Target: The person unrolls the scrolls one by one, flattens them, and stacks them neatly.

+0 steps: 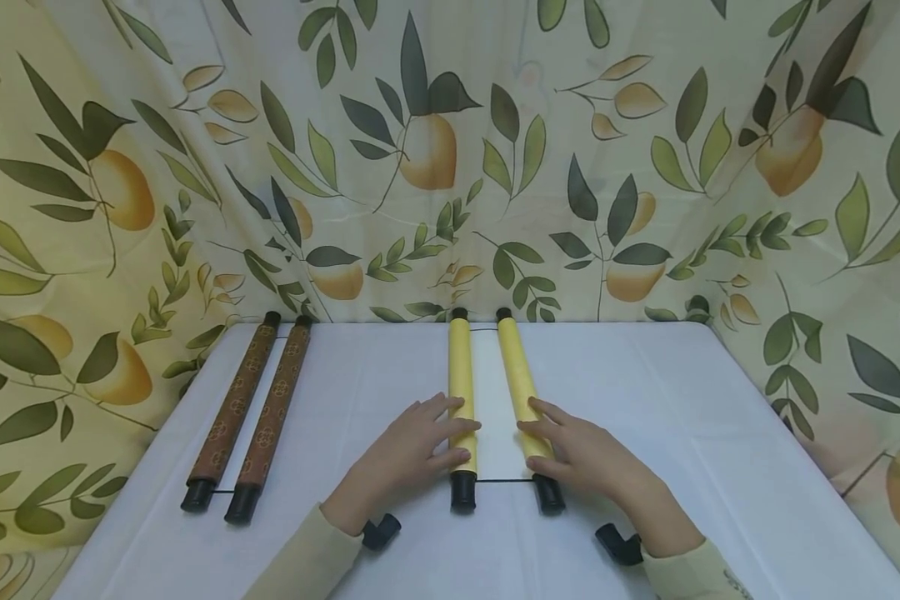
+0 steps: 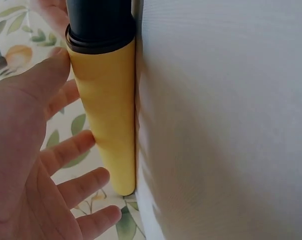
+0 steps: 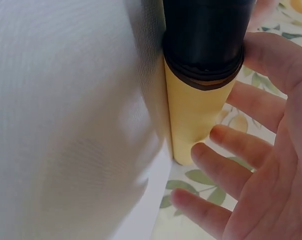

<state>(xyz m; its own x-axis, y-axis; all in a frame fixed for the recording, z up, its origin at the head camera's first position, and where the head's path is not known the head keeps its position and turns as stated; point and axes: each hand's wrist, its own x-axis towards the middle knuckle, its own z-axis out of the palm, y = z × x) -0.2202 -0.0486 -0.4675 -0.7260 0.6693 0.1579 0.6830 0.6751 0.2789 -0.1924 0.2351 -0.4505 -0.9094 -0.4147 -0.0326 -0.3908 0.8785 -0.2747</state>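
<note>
A yellow scroll lies partly unrolled on the table, its left roll (image 1: 461, 358) and right roll (image 1: 515, 358) joined by a strip of white paper (image 1: 492, 383). Black knobs cap the rolls' ends. Across the left roll lie the spread fingers of my left hand (image 1: 397, 446); in the left wrist view, thumb and fingertips are along the side of the yellow roll (image 2: 105, 110). My right hand (image 1: 600, 458) has its fingers spread at the right roll's outer side. The right wrist view shows those fingertips right by the yellow roll (image 3: 193, 115), with the thumb at its black knob (image 3: 206, 35).
To the left lies a brown patterned scroll (image 1: 270, 425), its two rolls close together and slanting. A white cloth covers the table (image 1: 630, 375). Behind and at the sides hangs a curtain (image 1: 435, 225) printed with fruit and leaves. Black wrist devices (image 1: 381, 532) sit below both hands.
</note>
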